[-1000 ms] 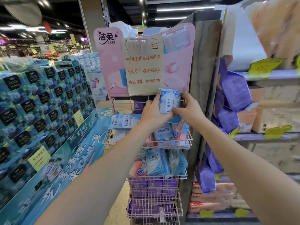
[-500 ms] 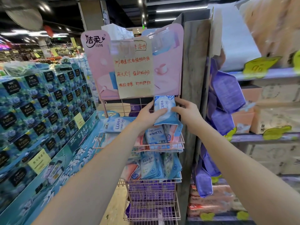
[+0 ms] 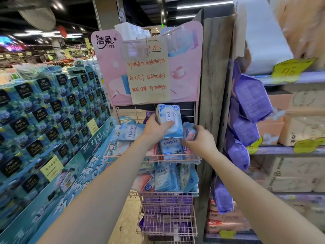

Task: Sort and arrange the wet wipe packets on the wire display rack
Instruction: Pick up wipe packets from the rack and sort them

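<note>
A pink wire display rack [image 3: 177, 158] stands ahead with several tiers of baskets. My left hand [image 3: 155, 127] grips a blue-and-white wet wipe packet [image 3: 169, 118] upright above the top basket. Just to its right, my right hand [image 3: 199, 139] holds a pink-and-blue packet [image 3: 189, 130] at the basket's right side. More blue packets lie in the top basket [image 3: 172, 147] and one lies flat at its left [image 3: 127, 132]. The second basket holds several blue and pink packets [image 3: 167, 178].
Purple packs fill the lower baskets [image 3: 167, 201]. A pink sign board with a handwritten note [image 3: 148, 73] tops the rack. Stacked blue tissue boxes [image 3: 52, 110] stand at left. A wooden post [image 3: 213, 81] and shelves with purple bags [image 3: 249, 103] are at right.
My right hand let go of the upright blue packet, dropped lower right and took hold of a pink-and-blue packet. My left hand keeps the blue packet. The view shifted slightly.
</note>
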`<state>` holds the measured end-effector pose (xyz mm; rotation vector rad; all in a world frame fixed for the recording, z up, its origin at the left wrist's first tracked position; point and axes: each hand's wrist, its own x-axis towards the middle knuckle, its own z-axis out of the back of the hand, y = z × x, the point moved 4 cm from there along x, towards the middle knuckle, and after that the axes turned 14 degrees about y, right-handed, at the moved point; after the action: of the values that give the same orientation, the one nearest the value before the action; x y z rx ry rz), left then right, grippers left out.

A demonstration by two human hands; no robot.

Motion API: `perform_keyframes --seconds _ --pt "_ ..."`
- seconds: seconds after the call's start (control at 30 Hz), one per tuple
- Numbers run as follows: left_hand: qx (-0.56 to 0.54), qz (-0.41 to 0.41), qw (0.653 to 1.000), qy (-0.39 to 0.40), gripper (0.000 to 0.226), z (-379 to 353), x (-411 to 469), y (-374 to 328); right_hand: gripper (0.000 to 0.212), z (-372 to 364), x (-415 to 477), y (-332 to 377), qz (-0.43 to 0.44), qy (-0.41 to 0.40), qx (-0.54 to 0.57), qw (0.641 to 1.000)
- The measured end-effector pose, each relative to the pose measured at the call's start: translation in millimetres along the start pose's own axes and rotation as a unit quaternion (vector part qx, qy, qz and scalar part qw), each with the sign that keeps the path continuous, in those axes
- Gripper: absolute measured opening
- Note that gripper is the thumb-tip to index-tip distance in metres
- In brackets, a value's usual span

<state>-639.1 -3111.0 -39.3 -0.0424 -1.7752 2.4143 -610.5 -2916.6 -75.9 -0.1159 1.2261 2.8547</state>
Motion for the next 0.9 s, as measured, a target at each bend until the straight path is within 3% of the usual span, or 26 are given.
perform_keyframes --seconds 0.17,0.4,0.6,0.73,0.9 --pt "-0.024 0.011 1.000 -0.014 0.053 3 -7 8 0.067 -7 -12 5 0.070 -0.077 -0.015 0.994" --pt "0.000 0.027 1.000 0.004 0.052 13 -13 11 0.060 9 -31 16 0.110 -0.129 0.193 0.966" --pt "-0.049 0.037 0.998 -0.009 0.066 21 -14 11 0.046 12 -34 24 0.148 -0.131 0.383 0.902" --pt "-0.059 0.033 0.997 -0.029 0.065 23 -14 13 0.039 8 -36 27 0.163 -0.143 0.442 0.870" --pt "-0.049 0.041 0.998 -0.028 0.066 15 -11 17 0.042 -4 -27 35 0.161 -0.074 0.479 0.859"
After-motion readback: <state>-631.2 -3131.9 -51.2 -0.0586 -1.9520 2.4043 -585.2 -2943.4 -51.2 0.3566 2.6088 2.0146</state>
